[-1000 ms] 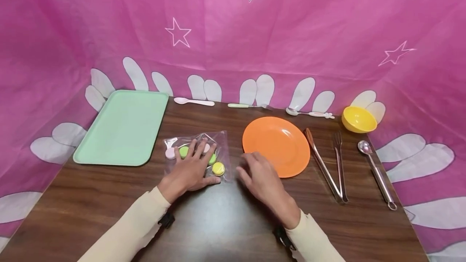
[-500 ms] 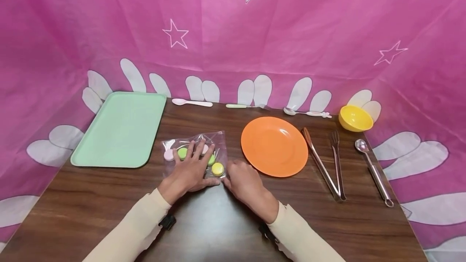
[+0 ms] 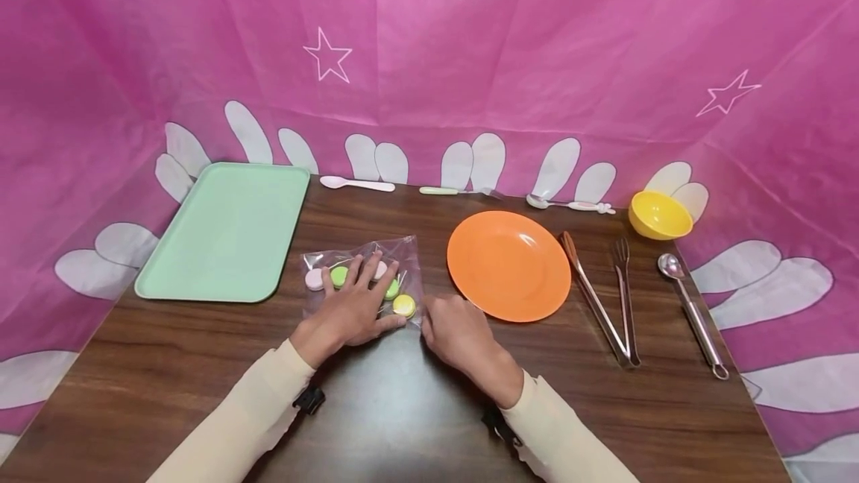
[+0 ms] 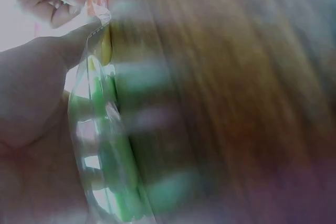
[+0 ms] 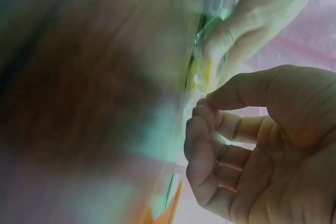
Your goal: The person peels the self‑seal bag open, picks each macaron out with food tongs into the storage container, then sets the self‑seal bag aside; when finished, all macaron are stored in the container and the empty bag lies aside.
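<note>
Head view: a clear plastic bag point(image 3: 408, 258) lies flat on the counter point(image 3: 403, 408), between a pale green tray point(image 3: 224, 237) and an orange plate point(image 3: 508, 267). Small round pieces show through its film: a pale pink disc point(image 3: 314, 279) near the left edge, a green disc point(image 3: 338, 276) beside it, a second pink disc point(image 3: 380, 270) and a second green disc point(image 3: 391, 289) partly behind fingers, and a yellow disc point(image 3: 404, 305) near the lower right corner. Of the hands, the left hand point(image 3: 345, 311) rests on the bag, its fingers spread wide; the right hand point(image 3: 461, 330), its fingers curled in, pinches the bag's right edge near that corner. A yellow bowl point(image 3: 661, 216) stands open side up at the counter's far right. Left wrist view: the bag is seen edge-on beneath the left palm, green and yellow contents visible through the film; the right fingers meet at its corner. Right wrist view: the right thumb tip closes against the index fingertip at the film's edge, just beside the yellow disc, with the left thumb on the bag beyond; much of the surroundings is blurred.
</note>
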{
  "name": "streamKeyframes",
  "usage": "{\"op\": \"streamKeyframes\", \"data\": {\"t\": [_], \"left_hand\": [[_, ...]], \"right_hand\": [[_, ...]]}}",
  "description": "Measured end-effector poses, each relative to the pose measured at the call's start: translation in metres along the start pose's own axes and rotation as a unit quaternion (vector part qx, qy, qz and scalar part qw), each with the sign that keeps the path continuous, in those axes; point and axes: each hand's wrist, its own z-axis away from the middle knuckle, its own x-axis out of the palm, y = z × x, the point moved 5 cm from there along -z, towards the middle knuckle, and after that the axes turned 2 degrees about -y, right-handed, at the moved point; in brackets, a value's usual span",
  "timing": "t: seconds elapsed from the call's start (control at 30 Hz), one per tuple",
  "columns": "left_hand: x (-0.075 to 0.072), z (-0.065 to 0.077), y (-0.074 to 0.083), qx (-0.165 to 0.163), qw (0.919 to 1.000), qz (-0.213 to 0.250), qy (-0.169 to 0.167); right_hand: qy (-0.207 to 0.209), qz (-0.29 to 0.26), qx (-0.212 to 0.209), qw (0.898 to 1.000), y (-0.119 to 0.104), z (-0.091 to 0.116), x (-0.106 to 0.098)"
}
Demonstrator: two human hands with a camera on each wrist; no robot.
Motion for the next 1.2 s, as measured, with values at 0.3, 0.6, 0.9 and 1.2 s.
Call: {"op": "streamKeyframes", "data": {"t": [0.3,0.6,0.9,1.2], "left_hand": [[0.001,0.001,-0.001,-0.002,1.0000,-0.004,0.004],[0.002,0.001,0.001,0.004,1.0000,-0.006,0.007],[0.001,0.001,-0.003,-0.008,0.9996,-0.024,0.008],[0.003,-0.001,0.002,-0.007,0.9998,-0.018,0.004]], "right_hand": [[0.020,-0.038,0.021,0.999,0.040,0.006,0.011],[-0.005,-0.058,0.075,0.996,0.023,-0.002,-0.016],[0.003,0.017,0.033,0.999,0.000,-0.053,-0.009],[-0.002,0.042,0.048,0.998,0.006,-0.067,-0.003]]}}
